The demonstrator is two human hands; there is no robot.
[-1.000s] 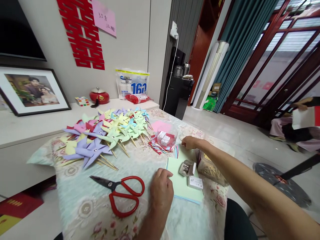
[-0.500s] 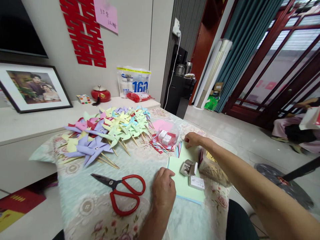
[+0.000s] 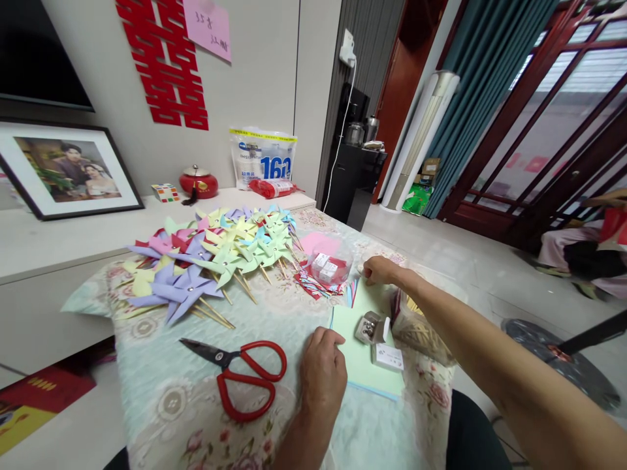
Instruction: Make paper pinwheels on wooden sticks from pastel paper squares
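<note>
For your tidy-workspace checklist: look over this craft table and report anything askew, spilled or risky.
The red-handled scissors lie with blades open, left of the left hand. A small box on the green paper stands open. Paper scraps are strewn by the right hand. Nothing looks damaged.

Red scissors (image 3: 245,378) (pale green paper (image 3: 360,362))

A single view is given, taken from a camera worn on the head, looking forward and down. The table (image 3: 161,405) is seen close below, both forearms reaching in from the bottom edge, and the wall and doors are seen beyond.
</note>
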